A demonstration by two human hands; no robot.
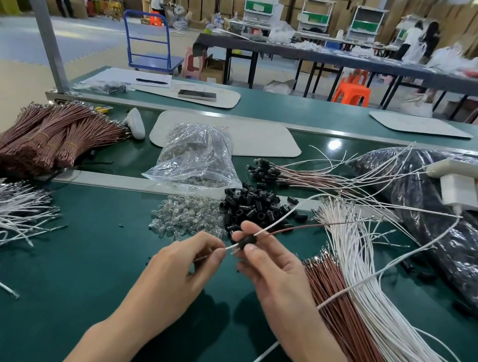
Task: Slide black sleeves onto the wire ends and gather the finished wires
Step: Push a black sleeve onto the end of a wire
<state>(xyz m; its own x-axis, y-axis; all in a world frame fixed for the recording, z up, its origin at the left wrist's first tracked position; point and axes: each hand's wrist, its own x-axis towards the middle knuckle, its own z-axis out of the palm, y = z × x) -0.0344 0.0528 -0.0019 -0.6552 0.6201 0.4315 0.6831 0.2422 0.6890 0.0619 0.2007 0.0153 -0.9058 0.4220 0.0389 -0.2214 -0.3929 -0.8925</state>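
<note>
The right hand (268, 266) pinches a black sleeve (249, 240) threaded on a white wire (279, 221) and brown wire (302, 227); the left hand (184, 268) pinches the wire ends just beside it, above the green tabletop (90, 251); loose sleeves (255, 208) lie beyond.

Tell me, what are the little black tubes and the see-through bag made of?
The black sleeves look like rubber or soft plastic, since they are dull with hardly any shine. The bag looks like thin clear plastic film. It is crinkled and glossy, and its contents show through.
</note>
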